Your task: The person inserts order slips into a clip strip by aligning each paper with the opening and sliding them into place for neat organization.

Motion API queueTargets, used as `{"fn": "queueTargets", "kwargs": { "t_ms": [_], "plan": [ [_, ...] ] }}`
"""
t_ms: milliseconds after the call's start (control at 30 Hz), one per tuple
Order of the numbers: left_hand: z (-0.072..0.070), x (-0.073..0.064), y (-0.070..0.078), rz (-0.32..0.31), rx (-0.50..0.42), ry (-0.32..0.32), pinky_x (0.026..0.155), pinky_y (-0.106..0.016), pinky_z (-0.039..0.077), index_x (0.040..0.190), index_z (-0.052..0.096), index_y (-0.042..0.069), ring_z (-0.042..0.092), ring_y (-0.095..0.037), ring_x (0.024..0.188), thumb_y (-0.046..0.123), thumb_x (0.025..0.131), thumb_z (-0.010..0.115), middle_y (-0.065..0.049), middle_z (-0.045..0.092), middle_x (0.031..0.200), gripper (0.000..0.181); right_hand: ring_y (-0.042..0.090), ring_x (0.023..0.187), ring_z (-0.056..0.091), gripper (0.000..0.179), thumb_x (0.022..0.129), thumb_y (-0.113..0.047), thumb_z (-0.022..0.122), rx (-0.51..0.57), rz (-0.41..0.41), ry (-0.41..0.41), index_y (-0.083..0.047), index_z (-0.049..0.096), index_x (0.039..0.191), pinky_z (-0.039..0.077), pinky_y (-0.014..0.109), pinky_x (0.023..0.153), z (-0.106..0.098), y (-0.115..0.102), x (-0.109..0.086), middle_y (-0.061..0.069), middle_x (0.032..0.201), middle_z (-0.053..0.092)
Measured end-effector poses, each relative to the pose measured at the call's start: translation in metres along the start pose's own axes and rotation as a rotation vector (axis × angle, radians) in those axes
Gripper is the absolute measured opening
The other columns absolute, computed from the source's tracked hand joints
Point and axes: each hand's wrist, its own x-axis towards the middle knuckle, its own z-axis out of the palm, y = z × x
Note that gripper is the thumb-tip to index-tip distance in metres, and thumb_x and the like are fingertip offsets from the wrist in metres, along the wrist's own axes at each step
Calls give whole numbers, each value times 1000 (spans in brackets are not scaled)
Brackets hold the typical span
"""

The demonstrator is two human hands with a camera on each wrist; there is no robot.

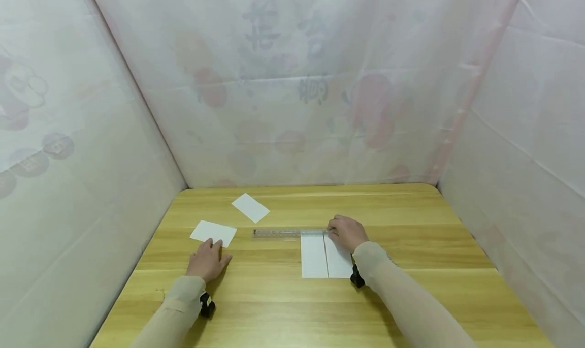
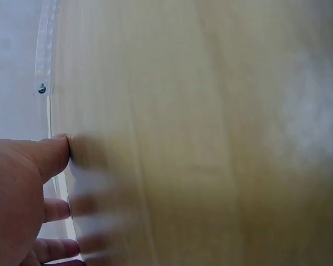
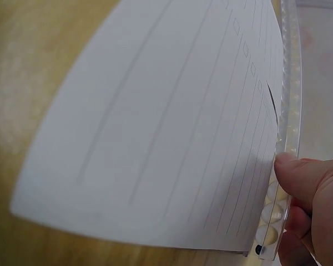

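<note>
My right hand (image 1: 348, 232) pinches the right end of a clear plastic ruler (image 1: 276, 233), a long strip with round holes along it. In the right wrist view the thumb lies on the ruler (image 3: 290, 94) and the other fingers curl behind it. The ruler runs along the top edge of two white lined sheets (image 1: 313, 256) that lie side by side with a thin dark line between them. Further left, my left hand (image 1: 205, 260) rests with spread fingers at the near edge of a white paper piece (image 1: 212, 232), the fingertips touching it.
Another white paper piece (image 1: 251, 207) lies at an angle toward the back of the wooden table (image 1: 283, 307). Pale printed cloth walls (image 1: 292, 109) stand behind the table and on both sides. A dark camera (image 1: 207, 305) sits on the left wrist.
</note>
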Motion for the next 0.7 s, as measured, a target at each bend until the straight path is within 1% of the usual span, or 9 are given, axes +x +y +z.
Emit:
{"fn": "queueTargets", "kwargs": {
  "t_ms": [167, 300, 433, 500, 567, 667, 700],
  "plan": [
    [0, -3, 3, -15, -12, -8, 91, -68, 36, 138, 47, -3, 38, -49, 126, 39, 95, 57, -33, 39, 139, 61, 12, 83, 60, 6, 86, -20, 73, 0, -8, -1, -23, 72, 91, 52, 38, 77, 1, 0, -2, -10, 89, 60],
    [-1, -3, 5, -25, -3, -11, 89, -68, 37, 137, 48, -4, 39, -49, 125, 38, 95, 58, -34, 40, 138, 60, 12, 83, 60, 6, 86, -20, 73, 3, 1, -4, -23, 72, 91, 51, 38, 77, 0, -1, -4, -10, 89, 59],
    [-4, -2, 7, -41, 9, -30, 90, -67, 38, 137, 48, -4, 41, -48, 123, 38, 95, 58, -33, 42, 136, 61, 14, 84, 60, 7, 86, -19, 73, 4, 12, -5, -23, 73, 91, 51, 39, 77, -1, -3, -4, -10, 89, 60],
    [-6, -2, 9, -36, 23, -37, 87, -64, 41, 134, 50, -5, 47, -45, 116, 38, 94, 59, -31, 48, 127, 60, 14, 85, 60, 7, 86, -19, 73, 0, 16, -5, -23, 72, 92, 51, 38, 78, -1, -4, -4, -10, 90, 60],
    [-8, -2, 10, -20, 42, -36, 81, -59, 45, 128, 54, -7, 51, -41, 104, 38, 93, 61, -28, 53, 113, 57, 14, 85, 60, 7, 85, -20, 74, -4, 13, -3, -23, 73, 92, 51, 38, 78, -2, -4, -4, -9, 90, 60],
    [-12, -2, 13, 8, 71, -23, 70, -51, 47, 109, 61, -5, 52, -34, 87, 38, 91, 63, -19, 54, 90, 47, 14, 85, 61, 7, 85, -20, 74, -9, 6, 0, -22, 73, 92, 52, 38, 78, -2, -3, -3, -9, 90, 61],
    [-12, -2, 13, 15, 81, -18, 68, -49, 47, 103, 62, -4, 52, -33, 83, 38, 91, 64, -17, 53, 86, 44, 14, 85, 61, 7, 85, -19, 74, -10, 6, 0, -22, 73, 92, 52, 39, 78, -2, -3, -2, -8, 90, 61]
  ]
}}
